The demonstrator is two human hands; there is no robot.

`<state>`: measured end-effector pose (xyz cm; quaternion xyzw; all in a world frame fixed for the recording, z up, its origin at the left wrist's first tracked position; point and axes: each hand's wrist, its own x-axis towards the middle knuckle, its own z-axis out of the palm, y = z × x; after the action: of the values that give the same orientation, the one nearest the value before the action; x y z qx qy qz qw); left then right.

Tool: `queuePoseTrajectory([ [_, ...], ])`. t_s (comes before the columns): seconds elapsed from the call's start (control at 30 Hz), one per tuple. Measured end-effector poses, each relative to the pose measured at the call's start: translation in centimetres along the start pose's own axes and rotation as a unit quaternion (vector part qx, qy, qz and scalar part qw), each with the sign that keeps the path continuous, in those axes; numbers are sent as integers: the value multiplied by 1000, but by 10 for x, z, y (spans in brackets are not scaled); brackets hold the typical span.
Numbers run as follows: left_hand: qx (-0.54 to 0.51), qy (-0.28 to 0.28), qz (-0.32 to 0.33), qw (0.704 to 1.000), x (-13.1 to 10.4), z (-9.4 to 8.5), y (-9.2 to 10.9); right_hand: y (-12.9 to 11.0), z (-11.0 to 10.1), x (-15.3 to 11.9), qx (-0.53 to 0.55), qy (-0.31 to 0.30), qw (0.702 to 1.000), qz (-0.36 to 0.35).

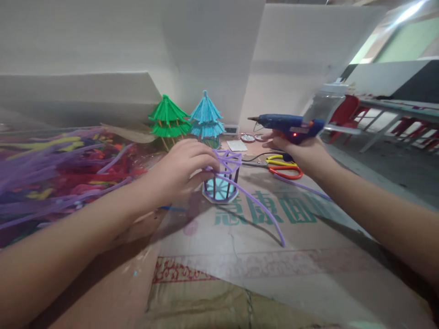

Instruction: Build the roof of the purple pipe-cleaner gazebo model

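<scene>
My left hand (192, 167) pinches a purple pipe cleaner (259, 203) at the top edge of a small frame (220, 198) with a light blue octagonal base, dark upright posts and a purple rim. The strip's loose end curves down to the right over the cardboard. Raised at the right, my right hand (297, 146) is wrapped round a blue glue gun (286, 124) whose red light is on. The gun's nozzle points left, above and apart from the frame.
Green (168, 118) and blue (206, 116) tiered roofs stand behind the frame. Colourful pipe cleaners (61, 173) are heaped at left. Scissors (284, 171) and yellow-handled pliers (274, 160) lie on the cardboard (254, 265). A clear bottle (322, 107) is behind the glue gun.
</scene>
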<state>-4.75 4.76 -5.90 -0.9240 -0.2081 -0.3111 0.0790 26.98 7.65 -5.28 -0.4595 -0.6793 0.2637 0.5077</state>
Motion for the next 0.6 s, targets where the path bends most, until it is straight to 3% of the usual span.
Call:
queuePoseTrajectory([
  [0.03,0,-4,-5,1000,0,-1,-2,-6,-1,-12,-20,9,999,-27],
  [0.13,2,-17,-29,999,-1,-2,-7,-15,-5,-41,-120,-45,988,-80],
  [0.27,-1,-18,-40,999,-1,-1,-7,-10,-6,-59,-239,-73,962,-112],
  [0.37,6,-23,-41,999,-1,0,-5,-4,-2,-62,-235,-76,957,-150],
  [0.6,13,-21,-34,999,-1,0,-5,-3,-1,-65,-204,-180,943,-194],
])
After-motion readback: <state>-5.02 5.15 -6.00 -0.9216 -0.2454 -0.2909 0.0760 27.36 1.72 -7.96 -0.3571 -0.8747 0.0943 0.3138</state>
